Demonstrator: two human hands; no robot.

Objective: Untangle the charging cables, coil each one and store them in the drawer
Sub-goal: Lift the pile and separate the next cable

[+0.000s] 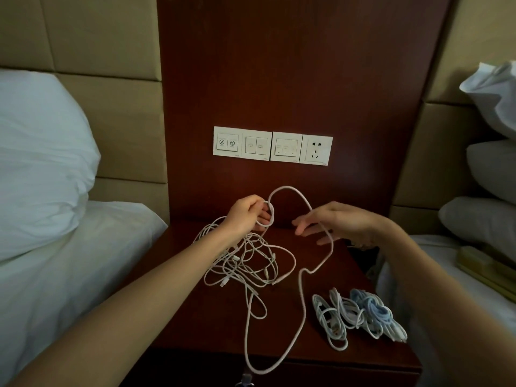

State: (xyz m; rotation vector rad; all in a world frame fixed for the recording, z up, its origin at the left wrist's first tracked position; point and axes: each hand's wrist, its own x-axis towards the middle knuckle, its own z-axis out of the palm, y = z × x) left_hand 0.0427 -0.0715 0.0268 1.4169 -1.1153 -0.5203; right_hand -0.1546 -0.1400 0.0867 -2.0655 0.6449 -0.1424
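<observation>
The left hand (245,214) pinches a small loop of long white charging cable (287,187), which arches from there over the right hand's (335,219) straight, relaxed fingers. A tangle of thin white cables (245,261) lies just below that grip.

The tangled white cables (243,260) lie heaped, with coiled bundles (365,310) lying near their right.

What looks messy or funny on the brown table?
The tangle of white cables below the left hand is a knotted heap. One long cable loops right out to the table front edge. The coiled bundles look tidy.
</observation>
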